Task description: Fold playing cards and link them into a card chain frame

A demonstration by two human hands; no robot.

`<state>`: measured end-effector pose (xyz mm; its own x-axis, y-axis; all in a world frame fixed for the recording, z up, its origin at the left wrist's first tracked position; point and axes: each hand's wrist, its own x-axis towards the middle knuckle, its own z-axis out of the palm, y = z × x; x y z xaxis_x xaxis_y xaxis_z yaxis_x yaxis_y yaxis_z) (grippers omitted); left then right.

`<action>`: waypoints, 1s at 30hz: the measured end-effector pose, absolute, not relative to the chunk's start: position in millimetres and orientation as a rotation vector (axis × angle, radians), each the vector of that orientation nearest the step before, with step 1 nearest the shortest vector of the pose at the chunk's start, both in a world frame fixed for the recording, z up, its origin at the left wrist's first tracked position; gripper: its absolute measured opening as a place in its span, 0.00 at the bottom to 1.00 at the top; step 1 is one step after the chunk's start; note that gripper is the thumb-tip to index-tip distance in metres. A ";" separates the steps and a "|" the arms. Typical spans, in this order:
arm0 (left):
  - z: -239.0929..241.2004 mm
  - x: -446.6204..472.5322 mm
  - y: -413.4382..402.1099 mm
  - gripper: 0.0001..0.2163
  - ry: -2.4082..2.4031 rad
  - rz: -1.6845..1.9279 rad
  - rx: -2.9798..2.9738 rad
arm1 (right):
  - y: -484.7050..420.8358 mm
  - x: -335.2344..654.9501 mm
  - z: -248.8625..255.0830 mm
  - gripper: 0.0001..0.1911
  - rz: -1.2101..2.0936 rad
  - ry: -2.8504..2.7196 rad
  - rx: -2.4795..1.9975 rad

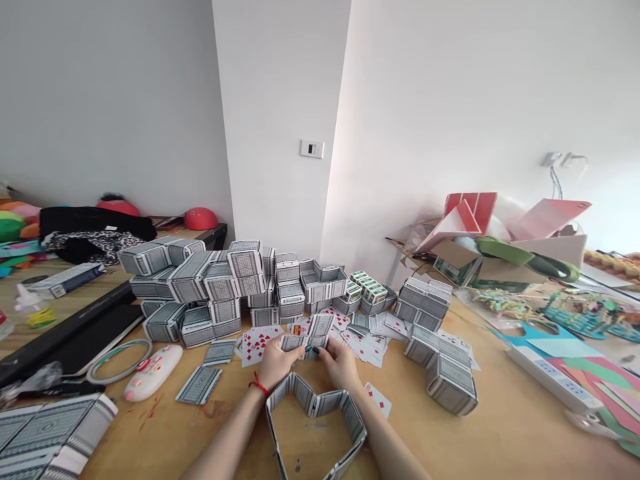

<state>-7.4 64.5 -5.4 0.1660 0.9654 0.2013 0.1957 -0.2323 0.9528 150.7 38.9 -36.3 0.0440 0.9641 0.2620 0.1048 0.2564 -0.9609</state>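
My left hand (276, 363) and my right hand (341, 365) meet above the table, fingers pinching a small piece of folded playing cards (321, 327) from both sides. The cards show grey patterned backs. Between my forearms stands a heart-shaped ring of folded playing cards (327, 403), open in the middle. Loose playing cards (259, 343) lie just beyond my hands, several face up with red pips. Two grey-backed cards rest to the left, one of them a flat card (199, 385) nearer me.
Stacked card blocks (190, 277) stand behind on the left, with more card blocks (453, 380) at right. A white mouse (154, 373) lies left. Green-and-white card boxes (369, 287) sit behind. A power strip (555, 380) and a box of craft scraps (510, 263) occupy the right.
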 end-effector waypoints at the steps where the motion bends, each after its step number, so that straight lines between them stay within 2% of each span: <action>1: -6.3 -7.1 64.7 0.08 1.132 1.144 1.591 | 38.1 150.6 -34.7 0.13 0.948 -1.354 -1.079; 9: -9.9 -8.5 67.2 0.10 1.159 1.098 1.554 | 35.8 150.2 -35.5 0.19 1.155 -1.185 -1.097; 20: -3.3 -6.0 61.8 0.09 1.245 1.076 1.536 | 37.8 147.7 -36.8 0.24 1.202 -1.071 -1.178; 24: -0.5 -6.1 60.8 0.09 1.281 1.099 1.545 | 38.9 145.8 -38.9 0.24 1.166 -1.082 -1.176; 30: -4.5 -6.2 65.1 0.08 1.263 1.114 1.565 | 37.5 147.6 -36.2 0.22 1.309 -1.128 -1.020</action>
<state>-6.2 65.1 -4.5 0.1066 0.9844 0.1397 0.2612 -0.1633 0.9514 147.6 37.5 -36.2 -0.0545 0.9978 0.0377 -0.1849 0.0270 -0.9824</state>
